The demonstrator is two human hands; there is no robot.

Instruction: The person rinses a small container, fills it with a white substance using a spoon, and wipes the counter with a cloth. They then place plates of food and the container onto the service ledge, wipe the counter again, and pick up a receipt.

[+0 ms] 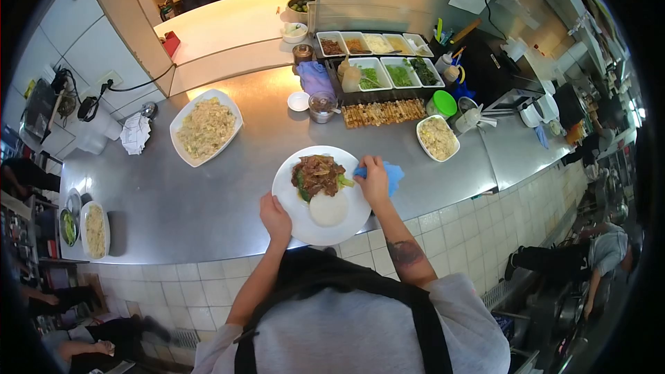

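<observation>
A round white plate [285, 202] is in front of my body at the counter's near edge. It carries browned sliced meat [318, 174] with some green vegetable, and a smooth white mound [328, 209], perhaps rice. My left hand [276, 219] grips the plate's left rim, its thumb near the edge. Pinched in my right hand [375, 181] is a blue cloth [394, 179], pressed against the right rim beside the green stem. Part of the cloth hangs out beyond my fingers, to the right.
Fried rice fills a large white dish [234, 105] at left, a smaller bowl [456, 147] at right and an oval dish [85, 235] far left. Behind the plate are topping trays [377, 61], skewers [383, 113] and a metal pot [322, 107]. Co-workers [575, 261] stand behind.
</observation>
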